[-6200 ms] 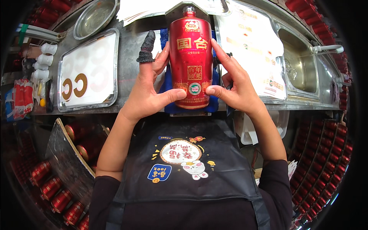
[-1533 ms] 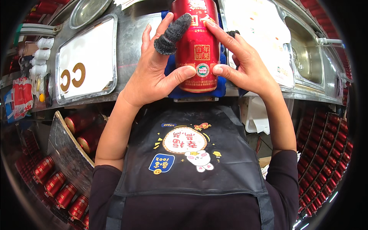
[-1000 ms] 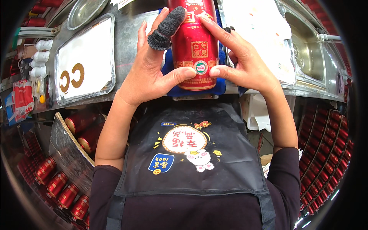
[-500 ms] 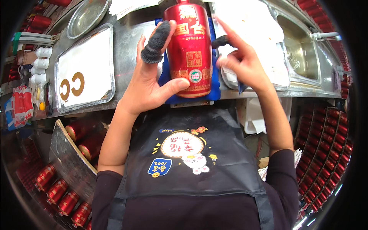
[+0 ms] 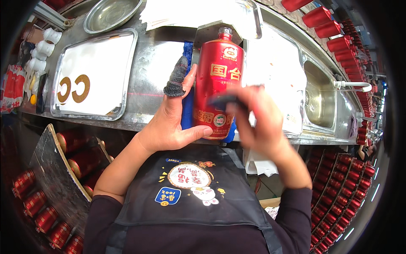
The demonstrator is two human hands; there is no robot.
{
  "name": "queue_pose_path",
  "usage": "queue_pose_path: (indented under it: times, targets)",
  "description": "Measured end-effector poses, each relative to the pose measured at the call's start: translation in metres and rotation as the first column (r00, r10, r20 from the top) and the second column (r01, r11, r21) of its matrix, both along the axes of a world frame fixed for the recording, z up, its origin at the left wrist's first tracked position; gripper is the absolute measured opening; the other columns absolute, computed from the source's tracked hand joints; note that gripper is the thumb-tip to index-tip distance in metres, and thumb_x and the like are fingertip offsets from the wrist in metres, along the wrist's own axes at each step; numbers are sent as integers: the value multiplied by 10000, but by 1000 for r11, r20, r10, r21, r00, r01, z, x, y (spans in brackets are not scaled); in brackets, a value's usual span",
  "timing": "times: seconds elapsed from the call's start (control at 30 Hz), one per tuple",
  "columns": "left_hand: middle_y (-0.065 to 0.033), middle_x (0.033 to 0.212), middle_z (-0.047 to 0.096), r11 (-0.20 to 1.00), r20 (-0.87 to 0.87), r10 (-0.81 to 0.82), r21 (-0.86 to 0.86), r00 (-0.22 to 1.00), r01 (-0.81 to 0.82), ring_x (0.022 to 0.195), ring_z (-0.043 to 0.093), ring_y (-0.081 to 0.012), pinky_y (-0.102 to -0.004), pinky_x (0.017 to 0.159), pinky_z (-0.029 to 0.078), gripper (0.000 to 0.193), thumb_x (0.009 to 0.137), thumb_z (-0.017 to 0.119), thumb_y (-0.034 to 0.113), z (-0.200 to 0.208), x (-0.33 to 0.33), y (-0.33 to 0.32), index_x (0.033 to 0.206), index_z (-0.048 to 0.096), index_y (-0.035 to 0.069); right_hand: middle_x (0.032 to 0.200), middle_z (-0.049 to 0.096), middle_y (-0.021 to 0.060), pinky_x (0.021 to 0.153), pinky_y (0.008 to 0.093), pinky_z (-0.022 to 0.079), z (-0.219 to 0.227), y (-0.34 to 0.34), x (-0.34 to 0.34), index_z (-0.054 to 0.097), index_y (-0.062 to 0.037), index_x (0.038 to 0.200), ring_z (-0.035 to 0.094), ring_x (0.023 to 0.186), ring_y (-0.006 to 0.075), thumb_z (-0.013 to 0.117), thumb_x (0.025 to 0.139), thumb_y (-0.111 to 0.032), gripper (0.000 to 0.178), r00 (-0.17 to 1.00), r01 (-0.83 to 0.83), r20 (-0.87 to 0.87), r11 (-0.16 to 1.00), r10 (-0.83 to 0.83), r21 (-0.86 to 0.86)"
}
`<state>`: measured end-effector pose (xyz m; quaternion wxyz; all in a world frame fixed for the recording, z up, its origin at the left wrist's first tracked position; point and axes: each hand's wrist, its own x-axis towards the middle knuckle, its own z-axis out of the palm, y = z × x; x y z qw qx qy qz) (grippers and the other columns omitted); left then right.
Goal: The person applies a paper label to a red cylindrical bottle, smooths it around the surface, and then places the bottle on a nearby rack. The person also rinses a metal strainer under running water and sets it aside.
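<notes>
A red bottle (image 5: 218, 63) with gold lettering and a clear glass neck lies on its back over a blue cloth (image 5: 187, 112), its neck pointing away from me. My left hand (image 5: 171, 120) grips its left side, the thumb on the lower front and the fingers along the edge. A black knitted cover wraps the left index finger. Over the lower front of the bottle is my right hand (image 5: 264, 122), smeared by motion. Something dark blue or black shows at its fingertips; I cannot tell whether it is a finger cover or a held thing.
On the left, a metal tray (image 5: 131, 63) holds a white sheet with gold C-shaped pieces (image 5: 80, 89). A metal bowl (image 5: 112, 17) stands behind it. White sheets (image 5: 270, 72) and a sink (image 5: 319, 97) lie to the right. Rows of red bottles (image 5: 338, 190) stand below on both sides.
My right hand has come from beside the bottle to over its lower front. The view has shifted, so the bench sits lower and the bottle's neck now shows. My left hand keeps its grip.
</notes>
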<state>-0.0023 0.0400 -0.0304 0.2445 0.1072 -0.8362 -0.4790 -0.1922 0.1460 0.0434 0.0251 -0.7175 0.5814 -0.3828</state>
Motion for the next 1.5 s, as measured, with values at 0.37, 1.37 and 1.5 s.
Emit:
queue_pose_path:
  times: [0.37,1.37,1.5]
  targets:
    - [-242,1550,209,985,-21,-3,170,1000,7,1416,226,-415,-478,1159,174,1142,714,828,321,-7,-7,4,1525,93,-4,869,643,132,674,367,513,27,-71,-37,662,-46,1081,626,746,302,724,720,54,380,929,-238,-284,971,239,36]
    - [-249,1583,129,998,40,-49,45,998,47,1478,137,-354,-464,1182,129,1010,865,686,269,-9,-3,-1,1512,-42,2,716,531,8,618,311,506,-24,-15,-44,702,-110,1038,583,690,191,736,692,-1,364,942,-45,-332,965,-45,-259]
    - [-230,1601,83,944,-209,-22,319,978,89,1489,83,-332,-475,1184,105,902,880,520,164,-15,0,2,1531,-101,105,677,466,-2,671,330,555,-16,31,25,730,-99,913,587,721,182,754,657,-32,266,952,-301,-142,908,270,-290]
